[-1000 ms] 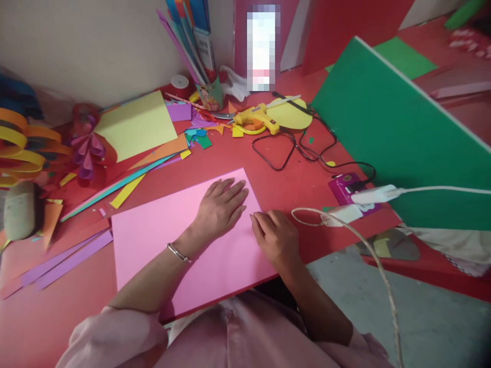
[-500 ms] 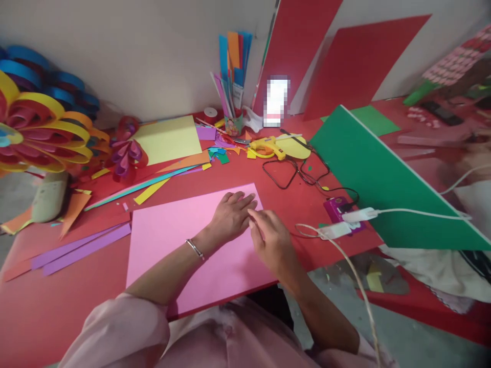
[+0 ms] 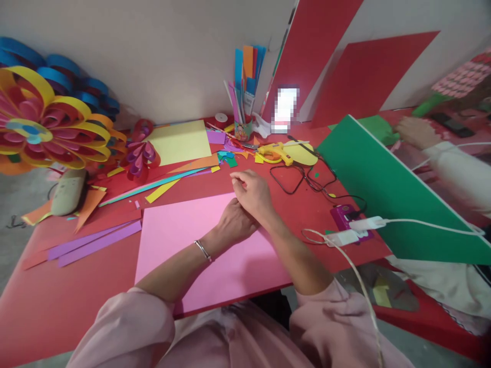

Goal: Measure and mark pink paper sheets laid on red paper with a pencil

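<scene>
My left hand (image 3: 237,223) lies palm down on a pink sheet (image 3: 180,230), a bangle round its wrist. Its back looks flat; most of its fingers are hidden beneath my right wrist. Crossing over it, my right hand (image 3: 251,191) reaches past the sheet's far edge with its fingers bent together. Whether anything small is between those fingertips is hidden. The pink sheet rests flat near the front edge of the red table (image 3: 84,291).
Left are a quilled paper flower (image 3: 72,128) and purple strips (image 3: 103,243). Behind stand a yellow glue gun (image 3: 278,152), paper scraps and a strip-filled cup (image 3: 243,130). A green board (image 3: 383,189) leans right, by a plugged power strip (image 3: 351,220). Another person's hand (image 3: 418,134) is beyond it.
My right hand has moved forward and left, from beside my left fingers to across them. My left hand has drawn back slightly on the sheet. Another person's hand has come into view behind the green board.
</scene>
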`<state>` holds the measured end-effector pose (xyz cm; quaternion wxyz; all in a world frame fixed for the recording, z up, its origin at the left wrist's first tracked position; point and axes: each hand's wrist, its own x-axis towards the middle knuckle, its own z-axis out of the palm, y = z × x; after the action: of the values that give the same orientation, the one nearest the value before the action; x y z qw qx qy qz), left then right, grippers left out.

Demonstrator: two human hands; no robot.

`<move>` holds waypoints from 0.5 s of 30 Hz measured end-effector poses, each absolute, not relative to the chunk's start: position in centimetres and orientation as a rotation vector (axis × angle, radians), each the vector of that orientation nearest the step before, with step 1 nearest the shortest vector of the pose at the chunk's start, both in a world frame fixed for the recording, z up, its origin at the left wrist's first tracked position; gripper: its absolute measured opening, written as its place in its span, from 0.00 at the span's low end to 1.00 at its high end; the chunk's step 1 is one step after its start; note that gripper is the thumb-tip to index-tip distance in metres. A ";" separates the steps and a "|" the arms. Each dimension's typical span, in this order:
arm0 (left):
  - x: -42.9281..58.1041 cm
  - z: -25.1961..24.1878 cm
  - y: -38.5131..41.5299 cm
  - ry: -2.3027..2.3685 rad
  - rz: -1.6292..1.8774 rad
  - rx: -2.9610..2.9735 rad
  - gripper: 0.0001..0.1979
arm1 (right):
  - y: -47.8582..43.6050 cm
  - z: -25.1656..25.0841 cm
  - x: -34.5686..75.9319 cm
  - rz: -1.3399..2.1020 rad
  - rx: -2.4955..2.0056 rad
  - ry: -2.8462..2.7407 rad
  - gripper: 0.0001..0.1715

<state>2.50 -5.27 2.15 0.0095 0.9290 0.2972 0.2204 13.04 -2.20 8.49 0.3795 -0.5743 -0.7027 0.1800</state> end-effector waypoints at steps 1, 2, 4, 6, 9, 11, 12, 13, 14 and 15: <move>2.5 2.3 -5.3 0.923 0.661 2.895 0.18 | -1.7 8.7 12.9 0.475 -1.483 -1.807 0.14; 2.5 2.5 -5.4 0.926 0.624 2.887 0.17 | -1.2 8.9 12.7 0.488 -1.507 -1.823 0.14; 2.4 2.6 -5.5 0.959 0.545 2.870 0.15 | -0.3 9.5 12.3 0.505 -1.561 -1.867 0.13; 2.4 2.7 -5.6 1.001 0.473 2.867 0.14 | 0.9 10.1 12.0 0.502 -1.608 -1.914 0.13; 2.3 2.9 -5.9 1.053 0.387 2.872 0.15 | 3.5 10.9 11.4 0.479 -1.627 -1.978 0.15; 2.2 3.0 -6.0 1.061 0.363 2.879 0.16 | 5.9 11.2 10.9 0.452 -1.656 -2.022 0.18; 2.2 3.1 -6.1 1.060 0.361 2.882 0.16 | 7.3 11.3 10.5 0.428 -1.685 -2.041 0.19; 2.2 3.1 -6.1 1.055 0.363 2.885 0.15 | 8.8 11.3 10.0 0.400 -1.714 -2.063 0.20; 2.2 3.2 -6.2 1.053 0.367 2.887 0.15 | 10.3 11.3 9.5 0.366 -1.757 -2.084 0.22; 2.2 3.1 -6.2 1.055 0.373 2.885 0.14 | 11.8 11.3 8.8 0.331 -1.812 -2.103 0.23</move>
<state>2.21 -6.23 3.13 0.0235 0.9321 0.3407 0.1206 8.85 11.79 11.25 0.1722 -0.6385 -0.7410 0.1165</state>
